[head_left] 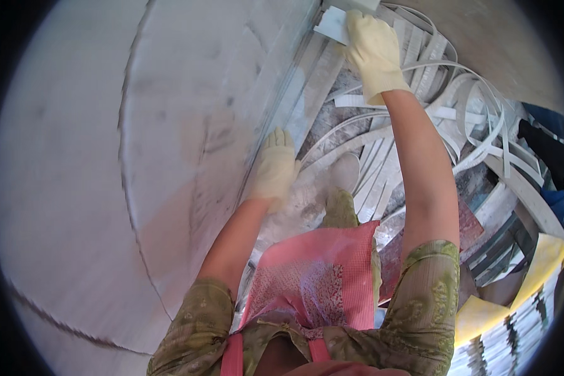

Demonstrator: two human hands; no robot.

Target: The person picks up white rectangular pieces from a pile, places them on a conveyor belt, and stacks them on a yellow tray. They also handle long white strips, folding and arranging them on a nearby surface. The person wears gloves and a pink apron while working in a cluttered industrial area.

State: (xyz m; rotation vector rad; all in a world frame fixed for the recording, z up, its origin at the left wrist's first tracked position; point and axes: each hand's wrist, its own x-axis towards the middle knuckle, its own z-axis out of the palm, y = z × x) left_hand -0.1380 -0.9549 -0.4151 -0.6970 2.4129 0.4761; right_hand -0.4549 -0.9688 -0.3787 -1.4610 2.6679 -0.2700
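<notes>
My left hand (pixel 274 166), in a cream rubber glove, lies flat along the straight edge of a large grey sheet (pixel 188 125). Its fingers are stretched out and hold nothing. Farther ahead and to the right, my right hand (pixel 373 53) wears a matching glove. Its fingers are curled round a small flat white piece (pixel 333 25) at the far end of the same edge. The glove covers part of that piece, so its full shape cannot be made out. A pale block (pixel 362 5) shows just beyond the fingers.
Long pale strips (pixel 429 69), some curled into loops, lie heaped right of the sheet. A yellow-edged stack (pixel 507 323) stands at the lower right. Dark scraps (pixel 495 244) lie near it. The sheet shows ragged seams at left. My pink apron (pixel 313 269) hangs below.
</notes>
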